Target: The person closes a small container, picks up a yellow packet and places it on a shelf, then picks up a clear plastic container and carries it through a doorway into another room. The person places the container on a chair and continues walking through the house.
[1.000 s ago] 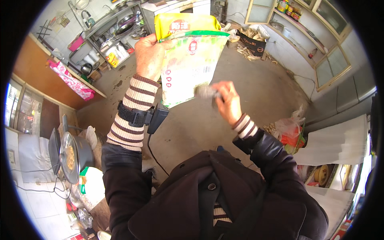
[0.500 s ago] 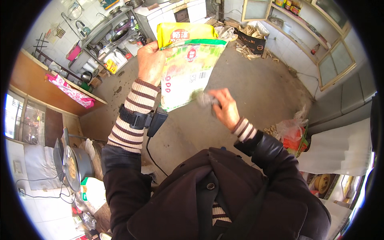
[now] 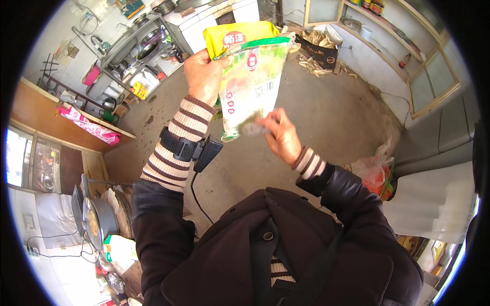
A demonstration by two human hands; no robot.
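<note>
My left hand (image 3: 203, 76) is closed on the upper left edge of a plastic bag (image 3: 256, 84), holding it up in front of me. The bag is yellow at the top, with a green band and a pale green and white lower part. Its bottom edge hangs crumpled. My right hand (image 3: 283, 137) is closed on a greyish crumpled wad (image 3: 251, 128), which is blurred by motion and overlaps the bag's lower right corner. I cannot make out what the wad is. A black device (image 3: 208, 154) is strapped to my left wrist.
A pot (image 3: 99, 214) with its lid raised stands at the left. A carton of dry husks (image 3: 320, 47) sits by the far wall, and a metal rack with pans (image 3: 148, 50) is at the far left. A red plastic bag (image 3: 375, 176) lies at the right.
The bag and my left hand have shifted slightly to the right. My right hand has brought the greyish wad leftward, over the bag's lower corner.
</note>
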